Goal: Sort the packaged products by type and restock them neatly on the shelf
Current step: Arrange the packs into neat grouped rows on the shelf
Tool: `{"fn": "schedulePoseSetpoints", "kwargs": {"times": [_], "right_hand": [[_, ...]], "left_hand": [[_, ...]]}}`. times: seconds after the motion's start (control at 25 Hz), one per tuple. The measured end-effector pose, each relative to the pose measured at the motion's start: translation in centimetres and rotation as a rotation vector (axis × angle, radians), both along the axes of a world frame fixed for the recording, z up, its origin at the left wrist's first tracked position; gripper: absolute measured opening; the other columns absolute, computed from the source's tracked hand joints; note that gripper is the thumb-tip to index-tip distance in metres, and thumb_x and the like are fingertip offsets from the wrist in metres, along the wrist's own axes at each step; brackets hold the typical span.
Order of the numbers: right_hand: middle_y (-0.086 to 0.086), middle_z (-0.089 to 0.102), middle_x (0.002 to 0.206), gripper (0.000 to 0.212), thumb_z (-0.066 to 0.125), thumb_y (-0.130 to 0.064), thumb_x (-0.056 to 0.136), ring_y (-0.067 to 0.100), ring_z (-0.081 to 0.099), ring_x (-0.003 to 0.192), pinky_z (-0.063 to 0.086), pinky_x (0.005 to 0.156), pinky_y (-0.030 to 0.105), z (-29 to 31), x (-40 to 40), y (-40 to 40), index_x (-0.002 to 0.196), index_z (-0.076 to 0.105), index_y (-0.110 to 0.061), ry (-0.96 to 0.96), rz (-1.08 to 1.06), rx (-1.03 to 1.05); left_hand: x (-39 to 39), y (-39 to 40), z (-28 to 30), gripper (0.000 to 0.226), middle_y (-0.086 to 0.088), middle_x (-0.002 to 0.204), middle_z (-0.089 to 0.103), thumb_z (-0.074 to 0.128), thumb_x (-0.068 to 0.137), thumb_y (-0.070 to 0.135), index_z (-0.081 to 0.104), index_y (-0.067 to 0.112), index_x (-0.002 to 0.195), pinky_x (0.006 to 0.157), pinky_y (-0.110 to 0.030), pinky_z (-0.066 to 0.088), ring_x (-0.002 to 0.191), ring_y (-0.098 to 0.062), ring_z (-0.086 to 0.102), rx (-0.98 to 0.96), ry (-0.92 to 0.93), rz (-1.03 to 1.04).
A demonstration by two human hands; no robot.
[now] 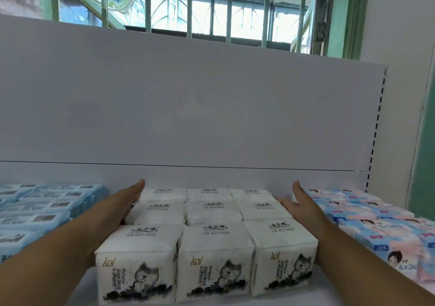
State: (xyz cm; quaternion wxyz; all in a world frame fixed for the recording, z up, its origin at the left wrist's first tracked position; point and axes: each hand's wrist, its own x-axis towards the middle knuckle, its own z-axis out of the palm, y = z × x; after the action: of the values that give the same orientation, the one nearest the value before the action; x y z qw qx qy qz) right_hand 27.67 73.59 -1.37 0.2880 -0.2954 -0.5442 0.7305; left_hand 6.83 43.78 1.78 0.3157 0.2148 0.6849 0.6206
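The left hand [127, 199] and the right hand [297, 202], both with straight fingers, press the two sides of the white packs [211, 211] on the shelf [89, 289].

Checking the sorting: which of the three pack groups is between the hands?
The white dog-print packs, flanked by left hand and right hand; blue packs and pink-blue packs lie outside.

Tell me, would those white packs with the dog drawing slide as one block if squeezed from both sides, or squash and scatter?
The white packs look soft: their plastic wrap bulges and creases, so they would probably squash a little. They sit tightly three by three, with the left hand and right hand flat against the sides, so they likely slide together. They seem light, unlikely to tip.
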Motion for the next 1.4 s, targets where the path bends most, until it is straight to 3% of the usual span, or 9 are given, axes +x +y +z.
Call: {"fn": "schedulePoseSetpoints", "kwargs": {"times": [0.08, 0.24, 0.4, 0.6, 0.84, 1.0, 1.08, 1.28, 1.4], "right_hand": [[0.02, 0.069, 0.112, 0.074, 0.033, -0.066, 0.094, 0.036, 0.064, 0.108, 0.047, 0.095, 0.041, 0.4, 0.1, -0.8, 0.107, 0.069, -0.003, -0.08, 0.059, 0.061], [0.009, 0.072, 0.087, 0.044, 0.057, -0.048, 0.094, 0.023, 0.07, 0.076, 0.056, 0.062, 0.027, 2.7, 1.2, -3.8, 0.105, 0.061, -0.005, -0.35, 0.012, 0.276], [0.004, 0.055, 0.139, 0.052, 0.043, -0.048, 0.101, 0.023, 0.054, 0.123, 0.042, 0.095, 0.026, 4.2, 3.0, -5.7, 0.14, 0.048, -0.015, -0.748, 0.025, 0.974], [-0.007, 0.017, 0.162, 0.065, 0.023, -0.061, 0.098, 0.016, 0.017, 0.149, 0.013, 0.118, 0.033, 4.5, 2.6, -9.1, 0.155, 0.02, -0.03, -0.961, 0.224, 1.236], [0.001, 0.049, 0.146, 0.053, 0.028, -0.051, 0.102, 0.019, 0.044, 0.132, 0.032, 0.107, 0.03, 4.8, 2.5, -11.3, 0.138, 0.05, -0.02, -0.893, 0.11, 1.291], [-0.018, 0.028, 0.157, 0.092, 0.045, -0.081, 0.071, 0.007, 0.029, 0.142, 0.023, 0.113, 0.027, 5.1, 4.3, -11.9, 0.15, 0.031, -0.036, -0.904, 0.237, 1.318], [-0.021, 0.015, 0.16, 0.111, 0.066, -0.079, 0.062, 0.004, 0.017, 0.146, 0.016, 0.117, 0.025, 4.5, 4.6, -11.7, 0.153, 0.018, -0.04, -0.979, 0.3, 1.359], [-0.013, 0.012, 0.163, 0.111, 0.071, -0.07, 0.068, 0.008, 0.013, 0.149, 0.015, 0.119, 0.028, 2.6, 3.4, -11.1, 0.155, 0.012, -0.035, -0.971, 0.187, 1.564], [-0.017, 0.022, 0.158, 0.106, 0.072, -0.069, 0.068, 0.007, 0.025, 0.143, 0.025, 0.114, 0.024, 3.0, 4.3, -11.1, 0.153, 0.02, -0.036, -0.851, 0.202, 1.473]], "left_hand": [[0.2, 0.4, 0.2, 0.066, -0.008, 0.134, 0.055, 0.062, 0.083, 0.053, 0.048, 0.02, 0.138, 0.064, -0.026, 0.052, 0.082, -0.017, 0.068, -0.063, 0.106, 0.014], [0.8, 0.0, 1.0, 0.068, -0.007, 0.156, 0.033, 0.047, 0.097, 0.052, 0.025, 0.019, 0.152, 0.111, -0.034, 0.029, 0.138, -0.026, 0.038, -0.579, 0.818, 0.008], [2.1, 0.9, 2.5, 0.067, 0.009, 0.162, 0.013, 0.04, 0.094, 0.061, 0.017, 0.039, 0.152, 0.118, -0.037, 0.021, 0.146, -0.018, 0.024, -0.642, 1.27, -0.142], [5.2, 1.6, 1.0, 0.091, 0.008, 0.162, -0.006, 0.014, 0.07, 0.086, -0.003, 0.047, 0.151, 0.12, -0.041, 0.005, 0.15, -0.014, -0.001, -0.682, 1.308, -0.467], [4.8, 2.6, 0.5, 0.092, 0.004, 0.163, 0.011, 0.007, 0.07, 0.085, 0.009, 0.043, 0.152, 0.118, -0.041, 0.022, 0.148, -0.018, 0.02, -0.619, 1.426, -0.383], [6.3, 2.4, 1.0, 0.094, 0.015, 0.161, 0.011, 0.029, 0.072, 0.086, 0.005, 0.043, 0.152, 0.116, -0.034, 0.023, 0.145, -0.011, 0.023, -0.532, 1.502, -0.471], [7.2, 2.8, 0.5, 0.101, 0.013, 0.163, 0.003, 0.051, 0.073, 0.082, 0.0, 0.043, 0.152, 0.118, -0.034, 0.021, 0.148, -0.011, 0.015, -0.577, 1.612, -0.524], [7.3, 4.0, -0.5, 0.1, 0.009, 0.163, 0.005, 0.065, 0.075, 0.067, 0.007, 0.039, 0.153, 0.116, -0.032, 0.021, 0.149, -0.012, 0.012, -0.634, 1.722, -0.428], [8.8, 4.2, 0.0, 0.092, 0.003, 0.159, 0.024, 0.065, 0.074, 0.067, 0.025, 0.031, 0.149, 0.113, -0.034, 0.032, 0.143, -0.018, 0.029, -0.67, 1.76, -0.425]]}}
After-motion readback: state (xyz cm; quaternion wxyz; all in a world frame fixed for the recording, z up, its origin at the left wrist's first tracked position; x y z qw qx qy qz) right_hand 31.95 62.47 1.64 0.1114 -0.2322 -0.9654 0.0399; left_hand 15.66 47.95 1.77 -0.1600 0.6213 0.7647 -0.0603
